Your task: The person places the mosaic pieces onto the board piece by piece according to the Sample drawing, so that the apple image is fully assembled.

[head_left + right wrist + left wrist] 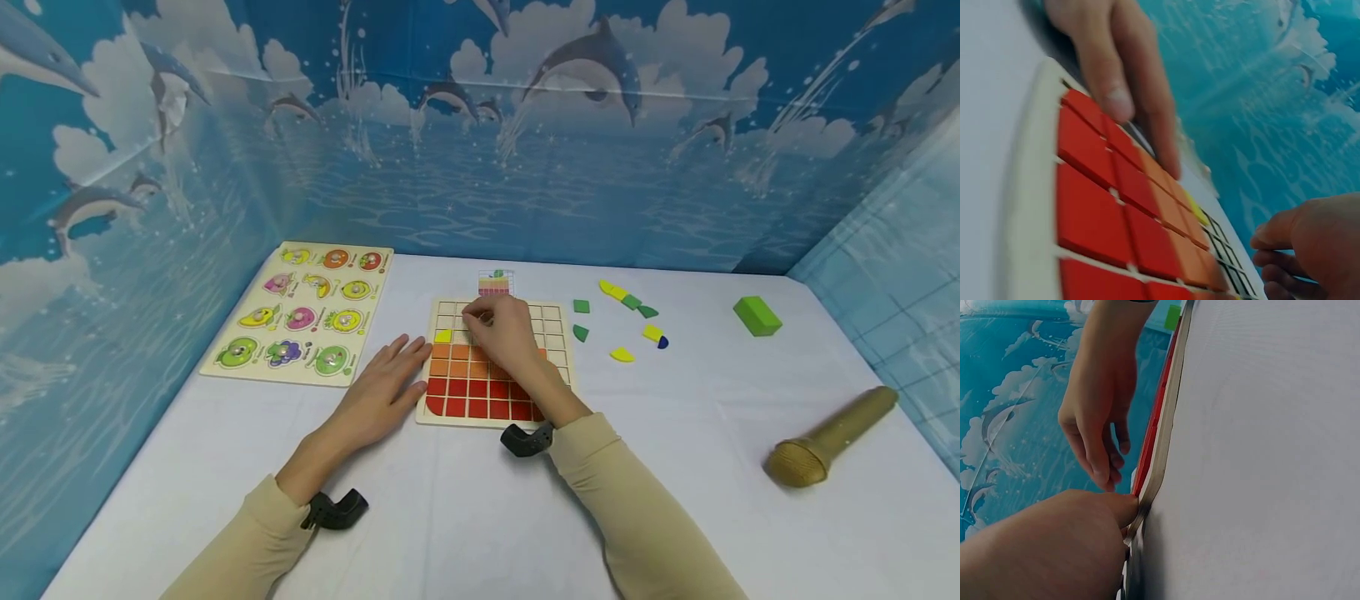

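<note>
My right hand (504, 332) hovers curled over the grid board's (558, 354) far rows, grip contents unclear; left hand (386, 392) rests flat against its left edge.

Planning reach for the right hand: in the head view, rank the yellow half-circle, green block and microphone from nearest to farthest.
From the right hand:
1. Yellow half-circle, just right of the grid board.
2. Green block, far right, toward the back.
3. Microphone, far right, toward the front.

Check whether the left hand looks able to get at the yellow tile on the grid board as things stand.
Probably yes: the left hand lies flat at the grid board's left edge, and the yellow tile sits uncovered just beyond its fingers, left of the right hand.
</note>
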`<state>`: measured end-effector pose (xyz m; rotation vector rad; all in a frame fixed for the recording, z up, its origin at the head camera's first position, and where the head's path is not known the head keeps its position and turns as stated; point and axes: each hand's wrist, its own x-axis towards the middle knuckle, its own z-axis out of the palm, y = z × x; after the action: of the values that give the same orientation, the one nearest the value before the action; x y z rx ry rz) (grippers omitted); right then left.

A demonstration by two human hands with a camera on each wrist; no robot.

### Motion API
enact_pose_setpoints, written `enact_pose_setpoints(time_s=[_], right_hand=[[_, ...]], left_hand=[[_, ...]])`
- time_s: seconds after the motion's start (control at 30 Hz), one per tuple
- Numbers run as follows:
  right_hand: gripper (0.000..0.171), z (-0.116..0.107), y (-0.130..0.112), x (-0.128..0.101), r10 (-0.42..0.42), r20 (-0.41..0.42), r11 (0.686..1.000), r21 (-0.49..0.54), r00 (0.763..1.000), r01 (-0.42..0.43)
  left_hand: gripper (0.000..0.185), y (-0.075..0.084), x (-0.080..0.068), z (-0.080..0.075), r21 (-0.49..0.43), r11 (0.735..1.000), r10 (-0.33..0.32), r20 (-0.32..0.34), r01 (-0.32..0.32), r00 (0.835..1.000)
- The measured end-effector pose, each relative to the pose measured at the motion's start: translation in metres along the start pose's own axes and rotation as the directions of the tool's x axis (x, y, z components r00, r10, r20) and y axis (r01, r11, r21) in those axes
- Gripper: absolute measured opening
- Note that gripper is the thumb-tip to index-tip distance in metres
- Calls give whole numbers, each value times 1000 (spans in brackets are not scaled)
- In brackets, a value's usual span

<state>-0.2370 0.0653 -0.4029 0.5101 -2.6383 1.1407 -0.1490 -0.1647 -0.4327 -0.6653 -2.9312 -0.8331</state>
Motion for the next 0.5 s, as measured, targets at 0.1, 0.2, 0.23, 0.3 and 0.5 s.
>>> enact_pose_setpoints(time_s=[0.1, 0.2, 0.23, 0.3, 0.5], right_hand=[[15, -13, 8, 3, 25, -26, 1000, 3, 999, -25], [18, -28, 18, 6, 58, -60, 998, 1, 997, -58], [18, -34, 22, 6, 70, -72, 998, 5, 995, -69], [20, -44, 32, 8, 95, -101, 995, 2, 990, -95], [23, -75, 66, 8, 179, -199, 984, 28, 963, -177]], left_hand=[[63, 1, 0, 0, -4, 1000, 4, -2, -4, 1000], [63, 1, 0, 0, -6, 1000, 6, -6, -6, 1000], [63, 1, 0, 0, -7, 1000, 6, -5, -6, 1000], [63, 1, 0, 0, -8, 1000, 7, -6, -7, 1000], [63, 1, 0, 1, -9, 1000, 8, 1, -8, 1000]])
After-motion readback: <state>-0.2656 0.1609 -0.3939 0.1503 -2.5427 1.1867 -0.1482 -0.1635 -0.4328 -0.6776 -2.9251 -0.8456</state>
